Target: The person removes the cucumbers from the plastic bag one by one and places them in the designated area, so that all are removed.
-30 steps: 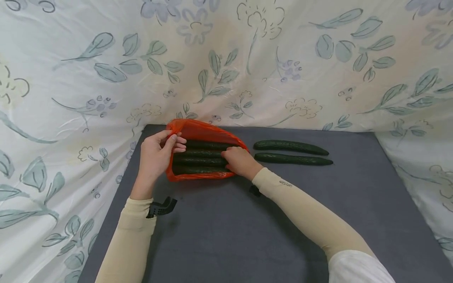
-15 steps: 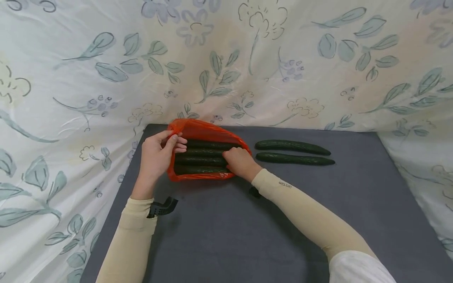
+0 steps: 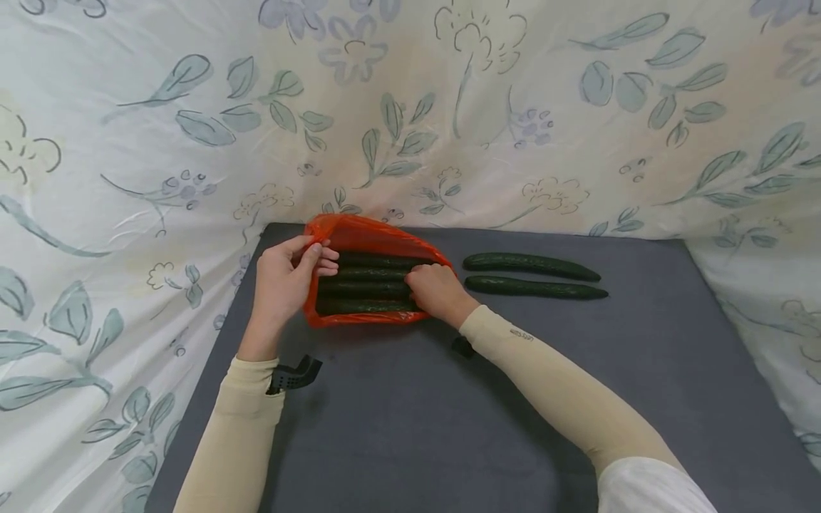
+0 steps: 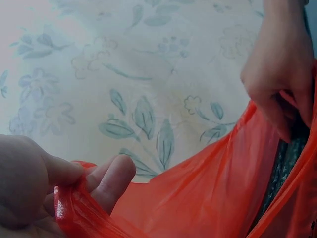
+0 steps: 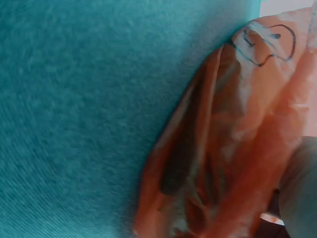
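Note:
A red plastic bag (image 3: 391,242) lies open at the back of the table, with several dark green cucumbers (image 3: 365,290) side by side inside. My left hand (image 3: 285,281) pinches the bag's left rim between thumb and fingers; the left wrist view shows the red film (image 4: 72,210) bunched there. From the right, my right hand (image 3: 442,293) reaches into the bag's mouth, its curled fingers gripping the end of a cucumber (image 4: 285,163); the fingertips are partly hidden. In the right wrist view the bag's outside (image 5: 257,163) fills the right part, with dark shapes showing through.
Two more cucumbers, an upper one (image 3: 531,266) and a lower one (image 3: 536,288), lie parallel on the dark grey table (image 3: 398,427) just right of the bag. A floral cloth (image 3: 410,107) hangs behind the table and along both sides. Each wrist wears a black band (image 3: 295,375).
Both hands and the bag keep nearly the same place. The right hand shifts very slightly; the whole view drifts a little.

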`<action>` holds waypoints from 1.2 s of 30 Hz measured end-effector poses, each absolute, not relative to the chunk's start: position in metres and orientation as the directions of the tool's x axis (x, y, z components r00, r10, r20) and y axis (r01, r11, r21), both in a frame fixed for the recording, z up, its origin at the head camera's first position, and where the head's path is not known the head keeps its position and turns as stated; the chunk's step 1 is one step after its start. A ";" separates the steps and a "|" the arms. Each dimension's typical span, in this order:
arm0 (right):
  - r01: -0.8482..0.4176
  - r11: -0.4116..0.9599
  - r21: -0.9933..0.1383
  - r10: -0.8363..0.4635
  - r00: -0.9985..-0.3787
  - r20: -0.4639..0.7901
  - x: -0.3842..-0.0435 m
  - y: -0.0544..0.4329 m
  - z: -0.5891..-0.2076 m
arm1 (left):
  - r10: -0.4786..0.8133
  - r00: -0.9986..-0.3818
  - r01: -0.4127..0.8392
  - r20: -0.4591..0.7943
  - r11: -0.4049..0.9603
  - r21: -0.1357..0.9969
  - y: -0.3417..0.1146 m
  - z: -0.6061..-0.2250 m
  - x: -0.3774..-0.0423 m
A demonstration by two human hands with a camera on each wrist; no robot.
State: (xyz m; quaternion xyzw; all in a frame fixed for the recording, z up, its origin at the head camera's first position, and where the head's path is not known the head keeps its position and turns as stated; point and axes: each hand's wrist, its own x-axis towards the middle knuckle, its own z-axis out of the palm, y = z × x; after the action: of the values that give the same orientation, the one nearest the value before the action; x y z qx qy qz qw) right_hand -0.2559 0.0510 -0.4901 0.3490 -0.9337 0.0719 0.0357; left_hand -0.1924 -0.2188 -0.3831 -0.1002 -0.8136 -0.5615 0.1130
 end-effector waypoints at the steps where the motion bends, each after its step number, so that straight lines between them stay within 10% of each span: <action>1: -0.657 0.746 -0.108 -0.646 -0.753 0.124 -0.256 0.051 -0.489 | 0.036 -0.954 0.292 0.298 0.352 0.890 -0.219 -0.383 -0.192; 36: -0.667 0.722 -0.184 -0.609 -0.739 0.289 -0.237 0.086 -0.441 | 0.026 -0.949 0.302 0.314 0.354 0.885 -0.219 -0.387 -0.203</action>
State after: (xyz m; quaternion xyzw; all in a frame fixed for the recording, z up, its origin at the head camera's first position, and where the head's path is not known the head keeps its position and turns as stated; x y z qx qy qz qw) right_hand -0.2366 0.0860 -0.4413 0.3460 -0.9220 0.1390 0.1045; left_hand -0.2026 -0.2195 -0.3870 -0.1010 -0.8133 -0.5595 0.1234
